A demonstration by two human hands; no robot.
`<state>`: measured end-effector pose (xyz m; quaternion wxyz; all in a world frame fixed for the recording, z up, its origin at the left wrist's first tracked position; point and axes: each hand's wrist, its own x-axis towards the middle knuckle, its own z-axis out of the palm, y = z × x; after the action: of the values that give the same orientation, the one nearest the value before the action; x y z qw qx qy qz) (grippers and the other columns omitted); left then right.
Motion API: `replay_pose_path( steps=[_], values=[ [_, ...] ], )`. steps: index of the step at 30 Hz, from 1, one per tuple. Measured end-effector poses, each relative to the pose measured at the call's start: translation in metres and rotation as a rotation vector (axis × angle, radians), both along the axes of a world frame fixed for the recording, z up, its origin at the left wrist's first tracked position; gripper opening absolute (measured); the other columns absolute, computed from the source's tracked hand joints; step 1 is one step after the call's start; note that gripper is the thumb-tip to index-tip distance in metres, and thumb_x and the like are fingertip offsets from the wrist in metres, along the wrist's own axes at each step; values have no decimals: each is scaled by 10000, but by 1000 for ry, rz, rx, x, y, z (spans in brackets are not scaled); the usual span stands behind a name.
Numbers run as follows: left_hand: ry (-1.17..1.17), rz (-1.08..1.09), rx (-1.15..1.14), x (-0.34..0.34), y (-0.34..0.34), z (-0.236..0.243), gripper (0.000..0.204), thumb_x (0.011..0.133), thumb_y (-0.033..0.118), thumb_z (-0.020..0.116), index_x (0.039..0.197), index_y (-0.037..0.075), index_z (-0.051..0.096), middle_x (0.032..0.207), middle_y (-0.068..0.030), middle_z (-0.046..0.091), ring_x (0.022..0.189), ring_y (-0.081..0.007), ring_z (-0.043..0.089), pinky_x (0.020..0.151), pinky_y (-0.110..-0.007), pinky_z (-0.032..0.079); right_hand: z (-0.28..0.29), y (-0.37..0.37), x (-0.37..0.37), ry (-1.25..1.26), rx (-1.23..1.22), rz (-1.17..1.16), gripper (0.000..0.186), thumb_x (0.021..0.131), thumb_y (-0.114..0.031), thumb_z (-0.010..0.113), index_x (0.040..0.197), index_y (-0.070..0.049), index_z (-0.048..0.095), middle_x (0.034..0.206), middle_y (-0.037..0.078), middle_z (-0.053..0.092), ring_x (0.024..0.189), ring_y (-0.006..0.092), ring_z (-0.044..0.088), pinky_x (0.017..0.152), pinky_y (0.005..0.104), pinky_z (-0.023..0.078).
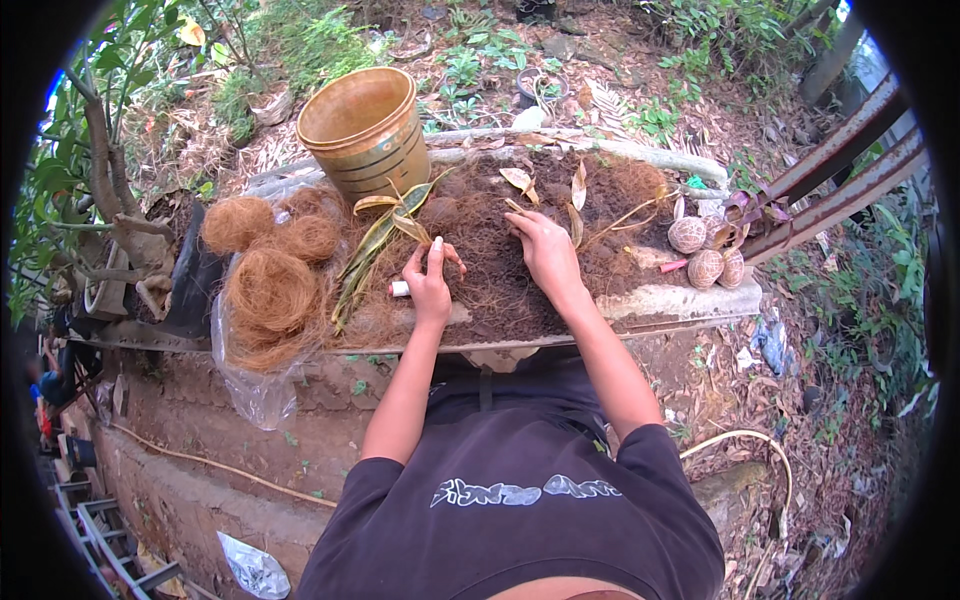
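Observation:
My left hand is pinched at the tip of a dry yellow leaf belonging to long green-and-yellow striped leaves. A small white-and-red item lies beside it. My right hand pinches a small dry plant piece above dark soil mixed with brown fibre on the concrete slab. Loose dry leaves and a thin stalk lie near that hand.
A yellow-brown pot stands behind coconut fibre on plastic. Patterned round objects sit at right beside rusty rails. A plant rises at left. A hose lies below.

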<state>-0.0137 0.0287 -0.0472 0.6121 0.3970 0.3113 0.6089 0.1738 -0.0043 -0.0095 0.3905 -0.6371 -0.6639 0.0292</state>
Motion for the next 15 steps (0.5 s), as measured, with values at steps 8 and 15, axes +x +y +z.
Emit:
replay_pose_path(
  steps=[8,15],
  values=[
    [46,5,2,1,0,-2,250,1004,186,560,860,-16,591,779,-64,598,660,-140,577,599,-309,514,-8,10,-40,-76,-417,-65,362,878,10,494,1224,98,557,1264,298,565,1028,421,644,887,446,547],
    [76,8,45,4,-1,2,246,1000,187,568,866,-17,598,781,-68,607,659,-148,586,617,-304,510,-28,15,-61,-206,-353,-142,382,908,-118,528,1235,80,528,1307,322,519,1157,395,582,921,431,533]
  ],
)
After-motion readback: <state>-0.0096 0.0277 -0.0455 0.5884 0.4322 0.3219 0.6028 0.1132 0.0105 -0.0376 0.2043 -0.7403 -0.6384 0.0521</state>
